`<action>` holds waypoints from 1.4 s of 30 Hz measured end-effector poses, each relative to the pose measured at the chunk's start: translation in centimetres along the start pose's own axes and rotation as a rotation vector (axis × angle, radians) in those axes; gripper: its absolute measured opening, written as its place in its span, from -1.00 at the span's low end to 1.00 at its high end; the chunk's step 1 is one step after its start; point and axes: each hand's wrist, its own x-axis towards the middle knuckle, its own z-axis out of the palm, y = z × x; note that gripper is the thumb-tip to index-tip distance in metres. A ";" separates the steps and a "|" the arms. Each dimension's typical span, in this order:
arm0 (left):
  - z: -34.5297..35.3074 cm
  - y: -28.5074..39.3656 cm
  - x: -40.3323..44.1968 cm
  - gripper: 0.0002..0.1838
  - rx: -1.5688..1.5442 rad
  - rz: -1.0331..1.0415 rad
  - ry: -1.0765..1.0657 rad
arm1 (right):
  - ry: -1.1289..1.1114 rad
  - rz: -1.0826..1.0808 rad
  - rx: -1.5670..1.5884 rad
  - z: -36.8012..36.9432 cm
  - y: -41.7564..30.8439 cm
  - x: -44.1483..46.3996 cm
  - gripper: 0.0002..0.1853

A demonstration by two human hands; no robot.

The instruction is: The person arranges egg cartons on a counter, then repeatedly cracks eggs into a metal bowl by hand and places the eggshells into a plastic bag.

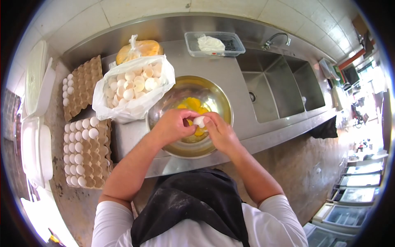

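Over a wide metal bowl (224,99), both of my hands meet around a white egg shell (199,121). The fingers of my right hand (220,131) grip the shell from the right. My left hand (175,125) is closed at the left, its fingertips at the shell, with something yellow showing between them. Below, several yellow yolks (192,103) lie in the bowl. Left of the bowl, a white plastic bag (154,101) stands open, full of empty egg shells (128,94).
Egg cartons (96,152) with several white eggs (78,158) sit at the left. Behind the bag is a tied bag of something orange (144,48). A clear plastic box (191,52) lies at the back, and a steel sink (259,96) with a tap (279,36) is at the right.
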 end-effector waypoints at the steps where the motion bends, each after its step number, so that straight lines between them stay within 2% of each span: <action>1: -0.2 0.2 0.1 -0.62 0.077 0.044 -0.017 | 0.043 -0.145 -0.243 -0.5 -0.8 -0.1 -0.58; 5: -0.3 0.6 0.5 -0.62 0.086 0.082 0.025 | 0.047 -0.111 -0.341 -1.5 -3.3 -0.1 -0.61; 7: -0.2 0.5 0.6 -0.61 0.046 0.167 0.082 | 0.099 -0.188 -0.352 -1.6 -3.7 -0.1 -0.62; 11: -0.2 0.6 0.0 -0.62 0.052 0.145 0.118 | 0.127 -0.247 -0.312 -0.8 -2.5 0.3 -0.59; 13: 0.1 -0.5 -0.6 -0.64 0.016 0.049 0.048 | -0.132 0.152 0.160 -0.1 -1.6 0.8 -0.58; 14: 0.2 -1.7 -1.2 -0.59 0.069 0.142 0.080 | -0.163 0.138 0.147 0.3 -1.1 1.1 -0.58; 16: -0.3 -2.1 -2.9 -0.55 0.054 0.089 0.152 | -0.265 0.425 0.397 1.4 -0.7 1.8 -0.59; 17: -1.0 -2.0 -3.6 -0.51 0.036 0.048 0.183 | -0.292 0.414 0.387 2.1 -1.3 2.5 -0.59; 19: -2.8 -1.7 -4.9 -0.45 0.011 -0.009 0.212 | -0.375 0.375 0.483 3.4 -2.6 4.0 -0.61; 21: -4.8 -1.4 -5.5 -0.44 -0.014 -0.046 0.350 | -0.376 0.337 0.440 5.2 -6.0 5.9 -0.62; 23: -7.5 -0.9 -6.2 -0.40 -0.028 -0.071 0.413 | -0.413 0.188 0.446 7.1 -8.0 8.9 -0.51; 24: -8.9 -0.9 -6.5 -0.38 0.062 -0.073 0.522 | -0.423 0.182 0.440 8.2 -9.8 9.7 -0.51; 26: -11.4 -0.3 -8.0 -0.36 0.120 -0.058 0.677 | -0.130 0.028 0.164 10.1 -13.0 10.5 -0.33; 27: -12.7 0.1 -9.2 -0.36 0.090 -0.041 0.726 | -0.137 0.021 0.163 10.6 -13.0 10.6 -0.33; 28: -13.8 -0.2 -10.6 -0.49 0.075 0.031 0.787 | -0.080 -0.128 0.041 11.1 -12.5 10.7 -0.26; 29: -15.1 -0.4 -12.4 -0.49 0.080 0.017 0.803 | -0.030 -0.276 -0.080 11.8 -12.1 10.5 -0.18; 31: -17.6 -1.0 -17.2 -0.64 0.044 -0.043 0.768 | -0.073 -0.273 -0.092 12.9 -12.3 8.6 -0.26; 33: -19.5 -2.1 -21.5 -0.73 0.042 -0.158 0.840 | -0.243 -0.263 -0.237 14.0 -12.2 7.1 -0.37; 34: -20.5 -2.2 -23.7 -0.73 0.072 -0.251 0.857 | -0.268 -0.316 -0.193 15.2 -11.3 6.6 -0.52; 35: -21.5 -2.8 -25.4 -0.73 0.082 -0.261 0.856 | -0.274 -0.314 -0.182 16.4 -11.4 6.4 -0.52; 37: -22.8 -3.9 -27.8 -0.74 0.047 -0.440 0.797 | -0.382 -0.520 -0.207 19.1 -11.6 5.5 -0.60; 39: -22.6 -4.9 -28.0 -0.72 0.034 -0.440 0.783 | -0.440 -0.606 -0.324 22.4 -13.6 5.1 -0.65; 40: -22.2 -5.6 -27.4 -0.70 0.234 -0.402 0.746 | -0.464 -0.653 -0.365 24.5 -13.9 5.3 -0.65; 42: -21.9 -7.1 -26.2 -0.63 0.631 -0.319 0.642 | -0.369 -0.831 -0.485 28.7 -14.4 5.8 -0.64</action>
